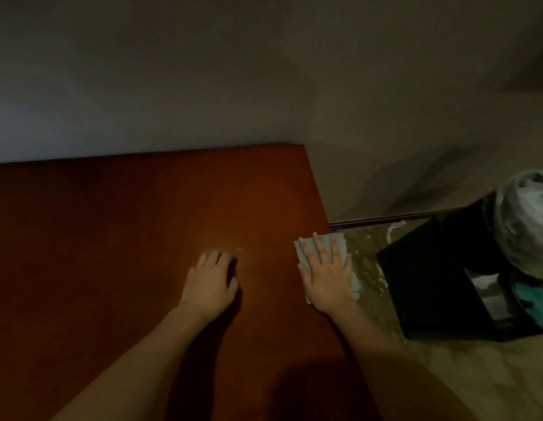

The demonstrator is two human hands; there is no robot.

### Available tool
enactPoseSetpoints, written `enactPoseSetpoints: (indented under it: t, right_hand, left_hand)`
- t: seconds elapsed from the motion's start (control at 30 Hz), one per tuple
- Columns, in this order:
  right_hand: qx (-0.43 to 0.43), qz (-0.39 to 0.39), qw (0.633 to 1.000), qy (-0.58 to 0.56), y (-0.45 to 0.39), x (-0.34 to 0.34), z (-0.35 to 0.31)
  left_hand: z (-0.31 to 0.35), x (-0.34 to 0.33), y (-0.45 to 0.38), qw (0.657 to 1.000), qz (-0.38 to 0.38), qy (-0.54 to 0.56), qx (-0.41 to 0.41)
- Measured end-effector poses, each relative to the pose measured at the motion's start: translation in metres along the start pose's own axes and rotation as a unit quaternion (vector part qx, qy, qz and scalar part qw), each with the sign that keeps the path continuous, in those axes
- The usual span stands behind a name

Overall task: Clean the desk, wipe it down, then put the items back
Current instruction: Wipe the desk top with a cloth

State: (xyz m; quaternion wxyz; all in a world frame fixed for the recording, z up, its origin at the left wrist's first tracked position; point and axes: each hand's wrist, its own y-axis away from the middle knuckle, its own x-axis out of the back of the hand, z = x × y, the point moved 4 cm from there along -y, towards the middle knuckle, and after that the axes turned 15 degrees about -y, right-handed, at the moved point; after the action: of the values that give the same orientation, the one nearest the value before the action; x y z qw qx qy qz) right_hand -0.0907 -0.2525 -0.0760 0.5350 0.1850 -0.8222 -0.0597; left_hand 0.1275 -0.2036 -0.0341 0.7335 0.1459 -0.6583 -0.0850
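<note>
Now: one cloth [337,243] under flat right hand [326,276]; left hand [211,282] loosely curled, empty; one desk [112,238].

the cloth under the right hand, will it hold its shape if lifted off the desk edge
Probably not. The cloth looks thin and crumpled under the flat right hand, so likely floppy and light. Part overhangs the desk edge, so it may droop or slip off once released.
</note>
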Motion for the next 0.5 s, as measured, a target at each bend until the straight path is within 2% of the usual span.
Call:
enactPoseSetpoints:
  t: [0.33, 0.5]
  right_hand:
    - [0.028, 0.009, 0.999, 0.044, -0.158, 0.034, -0.029]
    - [0.022, 0.023, 0.999, 0.033, -0.216, 0.046, -0.045]
  left_hand:
    - [-0.041, 0.033, -0.105, 0.998, 0.03, 0.027, 0.047]
    - [-0.056, 0.04, -0.133, 0.998, 0.044, 0.013, 0.034]
